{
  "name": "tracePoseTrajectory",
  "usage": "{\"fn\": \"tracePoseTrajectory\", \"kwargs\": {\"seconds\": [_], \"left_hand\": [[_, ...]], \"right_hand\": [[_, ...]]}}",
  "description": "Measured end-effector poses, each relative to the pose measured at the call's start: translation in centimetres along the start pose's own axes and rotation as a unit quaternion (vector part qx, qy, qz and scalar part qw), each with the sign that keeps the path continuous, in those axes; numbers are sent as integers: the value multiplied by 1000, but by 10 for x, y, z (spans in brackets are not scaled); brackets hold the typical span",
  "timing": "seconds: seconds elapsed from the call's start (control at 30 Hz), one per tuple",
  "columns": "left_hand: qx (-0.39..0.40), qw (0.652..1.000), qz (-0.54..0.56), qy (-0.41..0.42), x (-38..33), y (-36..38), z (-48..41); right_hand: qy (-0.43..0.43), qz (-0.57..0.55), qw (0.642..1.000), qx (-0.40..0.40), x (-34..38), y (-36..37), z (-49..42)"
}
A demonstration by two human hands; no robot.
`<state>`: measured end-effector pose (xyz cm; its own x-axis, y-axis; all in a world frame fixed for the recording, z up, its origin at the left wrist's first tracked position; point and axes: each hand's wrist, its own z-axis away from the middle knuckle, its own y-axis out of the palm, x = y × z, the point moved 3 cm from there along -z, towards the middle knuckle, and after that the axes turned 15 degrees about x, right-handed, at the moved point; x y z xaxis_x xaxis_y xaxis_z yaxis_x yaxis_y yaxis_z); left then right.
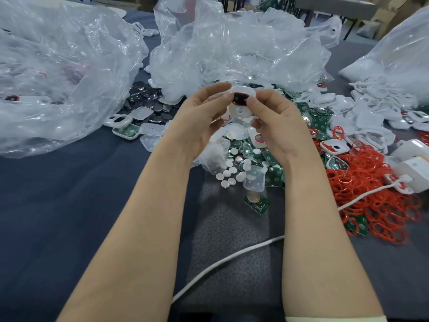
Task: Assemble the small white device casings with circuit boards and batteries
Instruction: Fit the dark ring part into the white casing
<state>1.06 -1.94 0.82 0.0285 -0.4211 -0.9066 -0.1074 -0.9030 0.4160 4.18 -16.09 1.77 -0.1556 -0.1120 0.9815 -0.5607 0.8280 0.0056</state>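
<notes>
Both hands hold one small white casing (241,95) up above the table, its red-ringed dark opening facing me. My left hand (204,117) pinches its left edge with thumb and fingertips. My right hand (276,119) grips its right side, thumb against the opening. A clear round part (240,112) hangs just below the casing between the hands. Under the hands lies a heap of green circuit boards (274,175), white round discs (229,175) and clear covers (254,182). One green board (256,202) lies alone nearer to me.
Crumpled clear plastic bags (58,73) fill the left and back of the dark blue table (69,205). Red rubber rings (376,203) pile up at the right beside white casings (371,117) and white boxes (415,168). A white cable (222,259) crosses the front. Dark parts (144,98) lie left of centre.
</notes>
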Motion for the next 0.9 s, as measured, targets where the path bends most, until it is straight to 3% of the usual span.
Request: {"fn": "tracePoseTrajectory", "kwargs": {"seconds": [0.07, 0.17, 0.3, 0.4, 0.53, 0.7, 0.83, 0.9], "left_hand": [[-28, 998, -56, -33, -1, -5, 1], [-28, 996, -28, -79, -2, -6, 3], [-34, 993, -78, -86, -1, -6, 3], [-63, 990, -84, -91, 1, -6, 3], [-118, 986, -83, -78, 3, -11, 0], [-149, 977, -150, -23, 4, -12, -3], [-149, 969, -199, -7, 3, -10, -2], [-148, 964, -219, -7, 3, -9, -2]], "right_hand": [[-13, 94, 996, 0, 6, -2, 2], [-14, 198, 980, -7, 10, -1, 3], [7, 325, 945, 31, 11, 4, 2], [30, 363, 930, 54, 9, 6, 3], [43, 348, 936, 7, 14, 2, 5], [227, 474, 841, 125, -5, 10, 10], [237, 515, 815, 119, -9, 22, 5], [232, 511, 820, 113, -10, 22, 4]]}}
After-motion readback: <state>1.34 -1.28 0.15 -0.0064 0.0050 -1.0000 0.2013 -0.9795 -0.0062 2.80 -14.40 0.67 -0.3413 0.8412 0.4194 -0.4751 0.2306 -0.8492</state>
